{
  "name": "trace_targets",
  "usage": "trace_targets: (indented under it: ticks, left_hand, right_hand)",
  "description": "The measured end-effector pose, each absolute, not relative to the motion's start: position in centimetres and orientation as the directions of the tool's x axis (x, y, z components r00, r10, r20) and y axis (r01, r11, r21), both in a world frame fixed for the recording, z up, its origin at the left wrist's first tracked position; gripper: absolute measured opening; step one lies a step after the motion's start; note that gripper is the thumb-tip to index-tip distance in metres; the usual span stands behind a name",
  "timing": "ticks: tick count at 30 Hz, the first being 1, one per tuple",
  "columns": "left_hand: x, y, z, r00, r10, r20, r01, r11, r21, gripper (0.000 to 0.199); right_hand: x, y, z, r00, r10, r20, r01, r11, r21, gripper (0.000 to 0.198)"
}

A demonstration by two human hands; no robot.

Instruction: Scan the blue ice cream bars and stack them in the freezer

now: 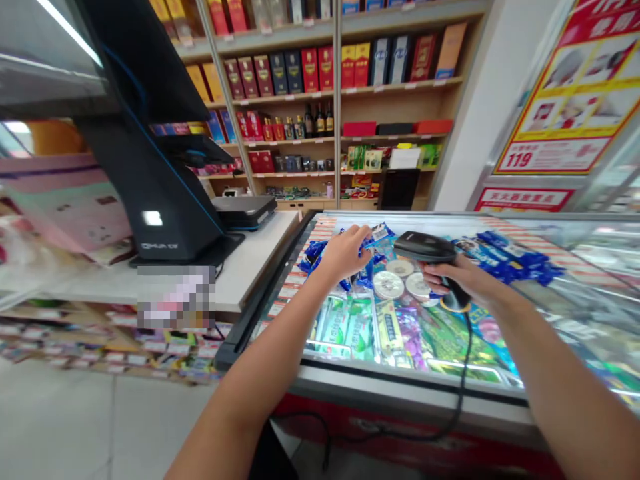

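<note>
Wrapped around the grip of a black barcode scanner point(425, 247), my right hand point(460, 277) keeps its head pointed leftward above the glass counter. My left hand point(350, 250) is closed on a blue snack packet point(381, 235), whose white barcode label faces up towards the scanner. More blue packets point(313, 257) lie under and beside that hand. To the right of the scanner is another pile of blue packets point(505, 257). Round white-lidded tins point(389, 285) show between my hands, with green packets point(350, 327) nearer to me.
At the left, a dark checkout terminal point(165, 193) stands on a white counter point(220, 287). The scanner's cable point(463, 387) hangs over the front edge of the glass display counter point(400, 383). Shelves of boxes and bottles point(300, 97) line the back wall.
</note>
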State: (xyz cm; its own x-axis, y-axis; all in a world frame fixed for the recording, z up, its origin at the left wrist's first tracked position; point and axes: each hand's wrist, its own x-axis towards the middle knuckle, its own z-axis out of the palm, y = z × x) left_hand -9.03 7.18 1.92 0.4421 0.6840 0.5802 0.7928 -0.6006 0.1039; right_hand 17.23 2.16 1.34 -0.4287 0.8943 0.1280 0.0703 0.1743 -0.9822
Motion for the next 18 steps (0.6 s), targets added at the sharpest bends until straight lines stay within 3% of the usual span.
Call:
trace_targets:
  ticks: [12,18]
  left_hand:
    - [-9.7,7.3,2.1,0.379,0.754,0.537,0.898,-0.439,-0.017,0.041]
    - [-11.3,9.2,1.8,0.262,0.799,0.541,0.938,-0.342,0.052,0.042]
  right_hand:
    - [17.7,2.6,1.1,-0.399,0.904,0.153,0.086,0.203,-0.975,0.033]
    - [17.3,2.3,2.4,-0.09,0.985,0.145,0.125,0.156,-0.98,0.023]
